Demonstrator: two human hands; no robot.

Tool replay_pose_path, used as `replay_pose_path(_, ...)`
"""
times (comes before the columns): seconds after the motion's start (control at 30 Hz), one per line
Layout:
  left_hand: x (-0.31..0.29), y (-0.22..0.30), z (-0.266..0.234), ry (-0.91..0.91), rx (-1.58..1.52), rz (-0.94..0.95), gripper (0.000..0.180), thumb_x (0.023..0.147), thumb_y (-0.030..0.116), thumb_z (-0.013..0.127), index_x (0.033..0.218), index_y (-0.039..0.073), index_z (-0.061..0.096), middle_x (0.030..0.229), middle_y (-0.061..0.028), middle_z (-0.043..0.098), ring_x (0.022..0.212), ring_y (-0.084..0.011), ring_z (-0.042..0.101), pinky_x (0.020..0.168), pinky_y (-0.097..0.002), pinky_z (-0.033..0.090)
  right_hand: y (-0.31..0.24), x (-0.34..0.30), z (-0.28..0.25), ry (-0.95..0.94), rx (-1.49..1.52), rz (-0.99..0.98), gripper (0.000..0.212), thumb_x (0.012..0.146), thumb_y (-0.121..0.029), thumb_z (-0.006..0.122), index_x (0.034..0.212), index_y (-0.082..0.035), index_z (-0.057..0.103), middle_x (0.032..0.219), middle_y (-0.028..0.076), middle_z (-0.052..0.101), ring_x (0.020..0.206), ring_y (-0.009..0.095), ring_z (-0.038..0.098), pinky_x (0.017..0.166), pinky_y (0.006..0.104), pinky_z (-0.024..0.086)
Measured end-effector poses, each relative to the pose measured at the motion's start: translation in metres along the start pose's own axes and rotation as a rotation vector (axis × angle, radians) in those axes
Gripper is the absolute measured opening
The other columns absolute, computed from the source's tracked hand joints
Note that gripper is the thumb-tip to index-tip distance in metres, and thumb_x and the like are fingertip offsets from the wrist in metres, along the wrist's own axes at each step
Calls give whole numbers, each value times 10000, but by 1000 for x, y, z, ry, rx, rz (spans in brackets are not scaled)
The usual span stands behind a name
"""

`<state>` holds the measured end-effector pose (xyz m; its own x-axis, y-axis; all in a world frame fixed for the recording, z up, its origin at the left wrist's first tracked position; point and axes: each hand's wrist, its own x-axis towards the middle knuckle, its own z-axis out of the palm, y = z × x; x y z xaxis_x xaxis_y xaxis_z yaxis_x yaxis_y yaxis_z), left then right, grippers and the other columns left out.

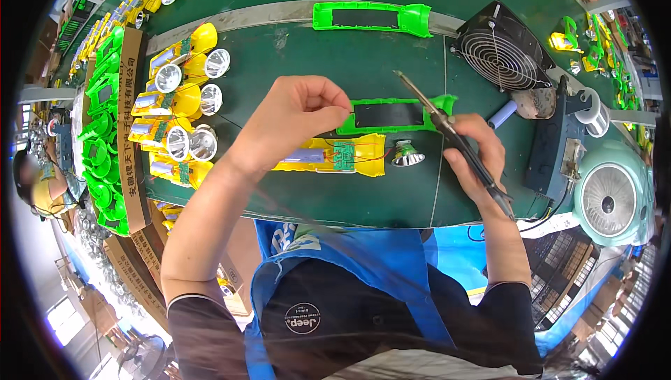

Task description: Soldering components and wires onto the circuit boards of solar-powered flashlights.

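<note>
My left hand [297, 118] is closed in a pinch at the left end of a green plastic casing [344, 127]; what lies between the fingertips is too small to make out. A dark flat panel [388, 114] sits in that casing. In my right hand [482, 149] is a soldering iron [449, 130], its tip pointing up and left above the casing's right end. Just below lies a yellow casing [370, 146] with a blue battery cell [305, 156] and a green circuit board [343, 158]. A shiny reflector [407, 157] rests beside it, right of the yellow casing.
Yellow light assemblies with reflectors [211, 99] line the left, beside a carton [133, 121] of green casings. Another green casing [363, 17] lies farther back. At right stand a black fan [500, 48], a solder spool [595, 116], a blue-grey box [550, 153] and a pale green fan [608, 202].
</note>
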<state>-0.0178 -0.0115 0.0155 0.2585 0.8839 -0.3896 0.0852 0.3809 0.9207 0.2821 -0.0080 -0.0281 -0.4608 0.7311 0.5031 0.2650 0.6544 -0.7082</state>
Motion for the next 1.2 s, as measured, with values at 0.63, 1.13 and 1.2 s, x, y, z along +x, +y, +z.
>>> replay_pose_path(0.63,22,-7,0,-35,1291,781,158,698,17,609,842,48,551,937,-61,537,859,-232,561,777,-352,444,-5,29,8,26,561,876,266,861,-181,670,975,35,565,789,101,628,626,140,637,512,232,498)
replay_pose_path(1.13,24,-2,1,-83,1323,745,202,665,21,607,861,32,559,946,-85,551,889,-248,574,795,-357,456,-4,35,8,-41,512,860,209,868,-139,667,948,32,578,786,90,638,620,137,644,522,233,506)
replay_pose_path(1.2,25,-5,1,-67,1319,767,202,662,23,607,858,37,563,943,-79,552,892,-241,575,802,-351,456,-5,37,7,-62,484,872,217,869,-134,662,966,35,569,782,95,642,623,141,649,528,242,516)
